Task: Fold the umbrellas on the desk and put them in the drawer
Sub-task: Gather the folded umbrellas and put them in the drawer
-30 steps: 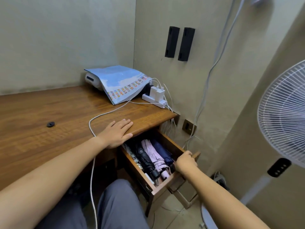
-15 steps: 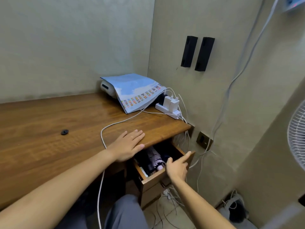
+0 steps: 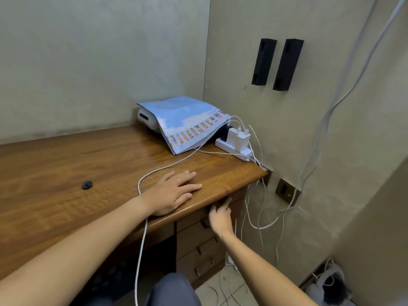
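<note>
White cable [image 3: 141,235] loops across bench [image 3: 66,173] beside flat, spread left hand [image 3: 174,192]; power strip [image 3: 234,149] behind. Right hand [image 3: 219,215], fingers straight, presses drawer [image 3: 198,219], now closed; umbrellas hidden inside.

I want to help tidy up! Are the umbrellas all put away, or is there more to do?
It looks nearly finished. No umbrellas show on the desk, and the top drawer looks pushed in under the desk edge. In hand: the right hand presses straight fingers against the drawer front, while the left hand rests flat on the desk. Left: probably just letting go.
</note>
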A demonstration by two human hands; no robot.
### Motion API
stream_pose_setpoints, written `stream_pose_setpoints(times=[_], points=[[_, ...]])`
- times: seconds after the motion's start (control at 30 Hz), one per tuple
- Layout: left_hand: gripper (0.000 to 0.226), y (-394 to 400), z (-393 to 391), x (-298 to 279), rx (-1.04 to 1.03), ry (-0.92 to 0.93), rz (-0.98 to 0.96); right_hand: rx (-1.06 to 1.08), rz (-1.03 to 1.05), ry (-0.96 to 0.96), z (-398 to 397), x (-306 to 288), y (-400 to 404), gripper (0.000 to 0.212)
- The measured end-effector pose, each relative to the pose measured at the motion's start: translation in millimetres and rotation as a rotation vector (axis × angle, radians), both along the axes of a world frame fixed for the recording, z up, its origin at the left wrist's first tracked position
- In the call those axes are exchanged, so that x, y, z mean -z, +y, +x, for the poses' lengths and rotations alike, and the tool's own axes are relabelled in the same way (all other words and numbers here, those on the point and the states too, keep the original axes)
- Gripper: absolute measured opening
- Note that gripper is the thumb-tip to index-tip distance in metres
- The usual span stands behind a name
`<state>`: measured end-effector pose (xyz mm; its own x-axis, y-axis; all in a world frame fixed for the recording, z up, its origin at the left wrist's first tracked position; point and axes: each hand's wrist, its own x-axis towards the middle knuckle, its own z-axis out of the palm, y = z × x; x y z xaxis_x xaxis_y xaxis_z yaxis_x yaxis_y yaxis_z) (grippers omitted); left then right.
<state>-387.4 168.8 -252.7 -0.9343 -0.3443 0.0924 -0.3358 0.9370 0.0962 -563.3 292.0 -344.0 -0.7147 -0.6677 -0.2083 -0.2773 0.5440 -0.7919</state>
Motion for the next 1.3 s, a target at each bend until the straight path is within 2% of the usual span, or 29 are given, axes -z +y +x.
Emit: stream_pose_setpoints(times=[0.13,0.33,0.4,0.57,0.67,0.83,0.93,1.0,1.1,1.17,1.23,1.3], points=[[0.048,-1.6,-1.0,5.9,-0.043,-0.006,0.102,-0.139,0.088,0.031,-3.1,8.5,-8.9,0.119],[0.048,-0.2,-2.4,6.1,-0.051,0.003,0.072,-0.257,0.119,0.018,-13.8,13.0,-15.4,0.164],[0.048,0.7,-2.2,5.6,-0.058,0.013,0.069,-0.255,0.129,0.012,-16.0,16.7,-19.2,0.169],[0.047,2.6,-0.9,6.0,-0.066,0.045,0.075,-0.266,0.116,0.04,-16.3,15.6,-13.8,0.166],[0.047,3.7,-1.4,5.7,-0.071,0.051,0.078,-0.248,0.128,0.113,-16.5,15.4,-8.9,0.169],[0.048,5.6,-1.1,4.4,-0.077,0.052,0.095,-0.254,0.229,0.226,-13.7,13.2,-4.3,0.162],[0.047,7.6,-0.9,3.4,-0.075,0.054,0.094,-0.327,0.409,0.231,-11.1,19.5,-3.7,0.156],[0.047,7.5,-0.3,3.0,-0.072,0.061,0.099,-0.413,0.559,0.285,-6.7,29.1,2.3,0.136],[0.045,6.9,-6.2,-1.5,-0.101,0.087,0.149,-0.411,0.569,0.567,-4.7,37.6,11.8,0.077],[0.037,10.6,-20.9,-10.0,-0.176,0.079,0.176,-0.419,0.55,0.656,-11.1,35.0,13.5,0.065],[0.028,15.7,-44.0,-18.4,-0.242,0.033,0.107,-0.49,0.584,0.744,-18.0,28.0,16.5,0.062],[0.031,19.6,-63.4,-17.7,-0.292,0.008,0.067,-0.563,0.609,0.833,-21.9,22.8,18.4,0.057]])
